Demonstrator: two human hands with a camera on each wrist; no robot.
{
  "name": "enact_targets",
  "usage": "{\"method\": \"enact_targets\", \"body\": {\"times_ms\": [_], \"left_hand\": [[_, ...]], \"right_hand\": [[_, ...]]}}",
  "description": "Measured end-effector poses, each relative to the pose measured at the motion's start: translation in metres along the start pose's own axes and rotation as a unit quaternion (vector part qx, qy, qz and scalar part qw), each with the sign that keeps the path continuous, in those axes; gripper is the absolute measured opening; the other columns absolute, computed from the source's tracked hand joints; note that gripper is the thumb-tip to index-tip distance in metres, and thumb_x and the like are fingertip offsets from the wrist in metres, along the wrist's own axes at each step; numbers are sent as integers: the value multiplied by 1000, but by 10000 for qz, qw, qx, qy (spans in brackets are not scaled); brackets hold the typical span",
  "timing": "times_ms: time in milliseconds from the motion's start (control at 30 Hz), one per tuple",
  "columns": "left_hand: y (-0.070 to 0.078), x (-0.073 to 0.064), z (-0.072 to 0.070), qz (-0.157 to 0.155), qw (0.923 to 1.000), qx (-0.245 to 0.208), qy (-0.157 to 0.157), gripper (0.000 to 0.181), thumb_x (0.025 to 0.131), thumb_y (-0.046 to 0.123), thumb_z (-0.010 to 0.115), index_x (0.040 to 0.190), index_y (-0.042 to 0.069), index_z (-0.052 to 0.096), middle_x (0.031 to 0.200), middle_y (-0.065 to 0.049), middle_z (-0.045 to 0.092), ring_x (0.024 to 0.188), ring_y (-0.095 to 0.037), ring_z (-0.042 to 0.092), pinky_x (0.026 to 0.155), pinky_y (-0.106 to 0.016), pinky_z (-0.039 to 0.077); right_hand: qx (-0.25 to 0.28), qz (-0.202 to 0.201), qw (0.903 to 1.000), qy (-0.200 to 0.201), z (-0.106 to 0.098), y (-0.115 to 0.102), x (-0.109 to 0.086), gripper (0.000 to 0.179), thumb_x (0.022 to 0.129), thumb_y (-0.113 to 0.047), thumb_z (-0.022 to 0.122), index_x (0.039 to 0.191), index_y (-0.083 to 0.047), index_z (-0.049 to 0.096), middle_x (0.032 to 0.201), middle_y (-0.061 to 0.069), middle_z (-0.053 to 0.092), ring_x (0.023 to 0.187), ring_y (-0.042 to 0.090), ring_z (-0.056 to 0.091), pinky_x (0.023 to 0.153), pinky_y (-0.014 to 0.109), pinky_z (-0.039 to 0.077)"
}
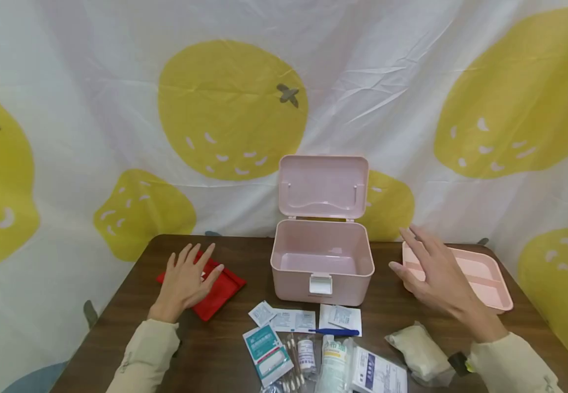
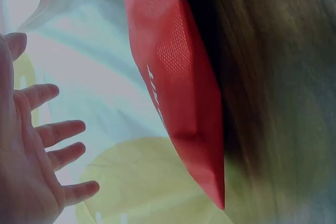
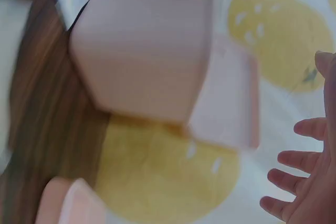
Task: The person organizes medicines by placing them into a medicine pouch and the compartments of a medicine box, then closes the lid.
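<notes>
My left hand [image 1: 184, 281] hovers over a red pouch [image 1: 220, 292] with its fingers spread, holding nothing. In the left wrist view the pouch [image 2: 173, 77] shows white lettering and stands apart from the fingers. On the other side my right hand [image 1: 433, 275] is spread too, overlapping the left part of a pink divided tray [image 1: 485, 278]. Between the hands a pink box [image 1: 289, 284] stands with its lid [image 1: 323, 185] raised and a white latch [image 1: 320, 285] at the front. The box's inside shows no contents.
In front of the box lie white packets [image 1: 294, 321], blue tweezers [image 1: 335, 332], a teal packet [image 1: 266, 352], cotton swabs [image 1: 293, 363], a small white roll [image 1: 306, 355], a green-printed packet [image 1: 334, 360] and a white-and-purple pack [image 1: 379, 374]. A cream bundle [image 1: 421, 352] is near my right forearm. Behind hangs a lemon-print curtain [image 1: 362, 82].
</notes>
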State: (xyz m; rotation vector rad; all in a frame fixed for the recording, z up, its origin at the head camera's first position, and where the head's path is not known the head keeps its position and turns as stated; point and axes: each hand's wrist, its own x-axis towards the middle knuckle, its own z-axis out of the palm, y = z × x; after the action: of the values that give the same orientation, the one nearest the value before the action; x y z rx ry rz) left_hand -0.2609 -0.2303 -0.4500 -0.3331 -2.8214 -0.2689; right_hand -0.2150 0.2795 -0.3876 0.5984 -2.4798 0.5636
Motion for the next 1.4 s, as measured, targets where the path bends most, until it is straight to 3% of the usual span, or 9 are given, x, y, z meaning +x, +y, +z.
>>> {"method": "enact_targets", "body": {"times_ms": [167,367,533,667,900,1100,1167,1300,1400], "left_hand": [[-7,-3,-1,-96,9999,-124,-40,66,99,54,45,153,16,38,151,-23,39,142,-43,28,113,-68,18],[-21,-9,-3,-281,9991,-287,-137,67,100,54,44,153,15,36,151,-24,38,142,-44,27,112,-69,19],[-33,-13,-7,-471,9979,-442,-90,65,101,49,46,153,11,36,149,-26,40,140,-46,30,110,-69,23],[-40,-14,-7,-524,9973,-520,9,64,100,46,48,151,8,38,145,-29,43,136,-48,33,108,-69,27],[-54,-12,-4,-872,9914,-971,-91,69,101,48,45,152,3,34,144,-32,42,133,-50,35,104,-69,34],[-67,-5,-3,-1411,9788,-1406,-472,76,102,52,41,154,-1,26,148,-35,34,137,-52,29,108,-69,30],[-71,-2,-2,-1608,9708,-1683,-576,76,103,51,40,154,-3,23,150,-36,31,139,-52,27,111,-67,26],[-80,0,2,-1969,9538,-2156,-713,76,104,46,39,153,-8,19,153,-37,25,142,-52,22,116,-63,20],[-88,-1,6,-2239,9436,-2299,-819,77,104,46,39,152,-10,16,154,-37,22,143,-52,20,117,-62,18]], "right_hand": [[234,-564,9980,149,1,-38,11,71,87,-30,73,148,-9,44,146,19,47,131,42,43,107,57,32],[1157,-1482,9821,-111,9,-90,20,62,89,-28,74,143,-10,50,141,9,52,128,27,49,112,21,29],[2005,-1886,9586,-735,30,-133,30,53,90,-22,73,139,-15,54,133,1,57,119,17,56,103,26,44],[2854,-2012,9232,-1604,58,-156,38,44,95,-21,67,136,-12,56,130,2,60,114,16,60,97,32,51],[3629,-824,8729,-3155,112,-180,46,43,98,-33,63,136,-15,57,122,-5,65,108,7,62,96,27,51],[4033,498,8502,-3347,152,-192,58,38,96,-27,65,127,-6,63,109,2,70,96,10,66,87,31,55],[4286,1124,8310,-3363,163,-195,61,39,95,-25,66,126,-2,63,105,7,71,92,18,69,86,37,56],[4942,2231,7726,-3302,186,-199,65,45,95,-20,65,129,8,56,111,21,69,97,37,69,88,47,56],[5205,2733,7443,-3169,201,-202,67,48,95,-17,63,129,14,51,116,27,64,102,43,66,89,47,56]]}}
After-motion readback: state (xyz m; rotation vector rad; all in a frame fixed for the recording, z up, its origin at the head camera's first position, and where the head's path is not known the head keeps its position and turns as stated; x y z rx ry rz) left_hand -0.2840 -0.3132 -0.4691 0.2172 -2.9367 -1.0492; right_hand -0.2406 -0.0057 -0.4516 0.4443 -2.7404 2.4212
